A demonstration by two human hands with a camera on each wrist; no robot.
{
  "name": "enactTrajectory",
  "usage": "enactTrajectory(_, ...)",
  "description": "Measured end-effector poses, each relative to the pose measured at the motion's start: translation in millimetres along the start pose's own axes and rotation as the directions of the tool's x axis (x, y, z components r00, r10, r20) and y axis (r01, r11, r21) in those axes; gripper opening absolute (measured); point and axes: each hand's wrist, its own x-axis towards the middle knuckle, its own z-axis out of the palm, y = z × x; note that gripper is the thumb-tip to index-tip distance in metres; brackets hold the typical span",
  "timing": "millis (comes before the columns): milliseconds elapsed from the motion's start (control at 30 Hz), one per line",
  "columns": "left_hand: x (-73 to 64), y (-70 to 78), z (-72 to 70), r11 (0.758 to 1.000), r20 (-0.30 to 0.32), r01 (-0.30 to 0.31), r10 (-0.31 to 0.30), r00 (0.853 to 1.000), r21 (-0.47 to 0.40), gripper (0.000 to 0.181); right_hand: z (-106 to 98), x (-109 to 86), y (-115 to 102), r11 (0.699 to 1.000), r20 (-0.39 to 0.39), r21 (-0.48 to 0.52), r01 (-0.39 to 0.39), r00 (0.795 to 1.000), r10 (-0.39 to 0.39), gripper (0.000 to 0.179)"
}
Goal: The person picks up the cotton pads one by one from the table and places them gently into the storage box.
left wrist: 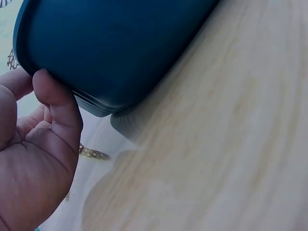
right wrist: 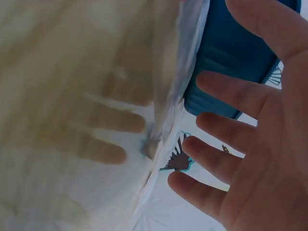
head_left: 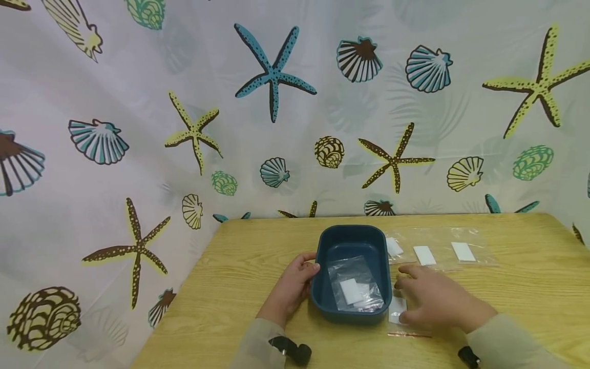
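My left hand point(head_left: 293, 282) holds the left rim of a dark blue plastic bin point(head_left: 349, 318). In the left wrist view, the thumb point(left wrist: 57, 98) lies against the bin's wall. Inside the bin is at least one clear zip bag point(head_left: 343, 266) with white rectangular pieces point(head_left: 351, 291). To the right of the bin, my right hand point(head_left: 433, 297) is over another clear zip bag point(head_left: 407, 328) that contains a white piece point(head_left: 396, 310). Its fingers are spread and straight in the right wrist view, holding nothing. Contact with that bag cannot be made out.
Several clear bags with white rectangles point(head_left: 463, 251) lie in a row behind the right hand. All this sits on a wood-grain table point(head_left: 239, 277). A white curtain point(head_left: 295, 138) printed with starfish and shells hangs behind and at the left.
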Motion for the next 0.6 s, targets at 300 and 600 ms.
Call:
enactTrajectory(300,-0.7,0.7,0.9,1.0,0.014,-0.003,0.003,1.0,-0.009,0.043,7.2,3.4,-7.1,0.999,0.081,-0.033,-0.025,0.996,0.028,0.06)
enactTrajectory(600,-0.1,2.3,0.5,1.0,0.016,0.002,-0.002,1.0,-0.018,0.043,5.5,2.6,-5.8,0.999,0.054,-0.032,-0.003,0.999,0.005,0.055)
